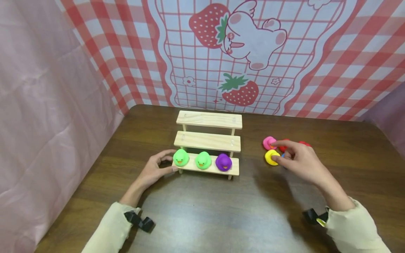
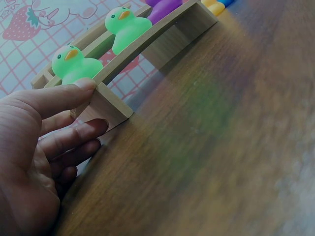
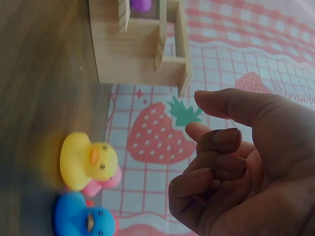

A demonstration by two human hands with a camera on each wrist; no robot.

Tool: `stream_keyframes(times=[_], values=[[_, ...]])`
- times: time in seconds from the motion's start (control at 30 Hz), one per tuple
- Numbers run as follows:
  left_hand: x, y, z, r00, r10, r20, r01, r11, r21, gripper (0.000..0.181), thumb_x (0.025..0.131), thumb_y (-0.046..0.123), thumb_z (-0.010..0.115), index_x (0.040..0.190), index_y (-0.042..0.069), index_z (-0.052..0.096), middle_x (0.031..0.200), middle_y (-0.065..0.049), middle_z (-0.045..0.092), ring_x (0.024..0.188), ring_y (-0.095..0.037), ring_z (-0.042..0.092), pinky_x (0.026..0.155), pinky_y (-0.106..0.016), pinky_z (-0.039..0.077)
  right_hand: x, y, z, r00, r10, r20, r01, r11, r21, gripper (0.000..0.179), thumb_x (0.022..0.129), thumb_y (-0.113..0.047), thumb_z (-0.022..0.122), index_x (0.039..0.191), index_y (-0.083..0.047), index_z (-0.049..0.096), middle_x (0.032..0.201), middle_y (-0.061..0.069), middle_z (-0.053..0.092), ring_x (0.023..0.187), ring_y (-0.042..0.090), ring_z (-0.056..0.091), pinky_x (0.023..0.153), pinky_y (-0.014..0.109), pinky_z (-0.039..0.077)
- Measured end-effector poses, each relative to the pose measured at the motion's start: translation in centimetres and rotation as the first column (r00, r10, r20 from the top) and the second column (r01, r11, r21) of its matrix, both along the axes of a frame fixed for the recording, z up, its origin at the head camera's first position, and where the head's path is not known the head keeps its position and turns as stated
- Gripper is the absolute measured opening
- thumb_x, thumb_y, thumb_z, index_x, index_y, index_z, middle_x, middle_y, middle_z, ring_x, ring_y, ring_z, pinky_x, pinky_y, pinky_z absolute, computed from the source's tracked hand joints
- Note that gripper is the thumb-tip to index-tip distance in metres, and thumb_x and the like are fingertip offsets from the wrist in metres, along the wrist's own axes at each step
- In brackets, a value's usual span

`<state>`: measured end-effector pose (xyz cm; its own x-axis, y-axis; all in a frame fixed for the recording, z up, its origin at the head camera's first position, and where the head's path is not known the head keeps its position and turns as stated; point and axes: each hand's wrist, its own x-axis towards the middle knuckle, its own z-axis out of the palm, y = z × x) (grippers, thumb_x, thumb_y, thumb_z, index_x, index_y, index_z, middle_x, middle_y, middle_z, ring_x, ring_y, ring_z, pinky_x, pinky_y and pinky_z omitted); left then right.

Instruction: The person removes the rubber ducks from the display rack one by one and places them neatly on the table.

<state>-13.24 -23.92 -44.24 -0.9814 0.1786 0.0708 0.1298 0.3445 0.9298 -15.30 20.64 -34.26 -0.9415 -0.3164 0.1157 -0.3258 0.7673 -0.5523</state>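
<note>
A three-step wooden stand bears two green ducks and a purple duck on its lowest step. My left hand grips the left end of that step, its thumb on the edge beside the leftmost green duck. Over the loose ducks at right, my right hand holds nothing; thumb and index finger are spread, the other fingers bent in. Close to its fingertips are a yellow duck and a pink duck. A blue duck shows in the right wrist view, mostly hidden in the head view.
Red ducks lie partly behind the right hand. The brown wooden table ends at the back against a red-and-white checked cloth printed with strawberries. A pink curtain hangs at left.
</note>
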Motion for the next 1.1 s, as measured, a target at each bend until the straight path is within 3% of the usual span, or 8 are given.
stream_keyframes(times=[0.17,0.37,0.67,1.1], values=[[0.0,0.0,0.1,1.0,-0.005,0.001,0.005,1.0,0.002,0.062,0.081,0.008,0.078,0.138,0.005,0.056,0.109,-0.018,0.073,0.11,-0.015,0.059,0.108,-0.043,0.035,0.0,-1.2,0.1,1.0,0.015,0.02,-0.015,1.0,-0.024,0.044,0.088,-0.023,0.076,0.123,-0.001,0.064,0.06,-0.003,0.044,0.052,0.004,0.036,0.051,0.026,0.031],[0.1,0.0,0.1,1.0,-0.004,0.008,0.004,1.0,-0.008,0.062,0.081,0.01,0.078,0.139,0.006,0.056,0.109,-0.018,0.073,0.112,-0.022,0.058,0.108,-0.045,0.035,-0.2,-2.8,0.0,0.998,0.06,0.021,-0.059,0.997,-0.045,0.042,0.088,-0.024,0.077,0.123,-0.005,0.066,0.058,-0.005,0.042,0.05,0.005,0.037,0.049,0.026,0.032],[0.0,-0.1,0.1,1.0,0.002,0.004,-0.002,1.0,-0.018,0.061,0.081,0.01,0.079,0.137,0.007,0.057,0.108,-0.017,0.073,0.109,-0.021,0.059,0.103,-0.042,0.038,-0.5,-5.0,-0.1,0.993,0.117,0.0,-0.116,0.989,-0.093,0.041,0.088,-0.021,0.077,0.124,-0.007,0.065,0.059,-0.005,0.041,0.051,0.004,0.036,0.051,0.026,0.033],[-0.1,0.0,0.0,1.0,-0.003,0.007,0.003,1.0,-0.015,0.061,0.081,0.01,0.079,0.137,0.006,0.057,0.107,-0.017,0.074,0.108,-0.021,0.061,0.105,-0.043,0.038,-1.0,-7.1,-0.5,0.986,0.153,0.061,-0.144,0.981,-0.127,0.041,0.088,-0.016,0.076,0.125,-0.005,0.063,0.056,-0.005,0.039,0.049,0.004,0.035,0.049,0.024,0.031]])
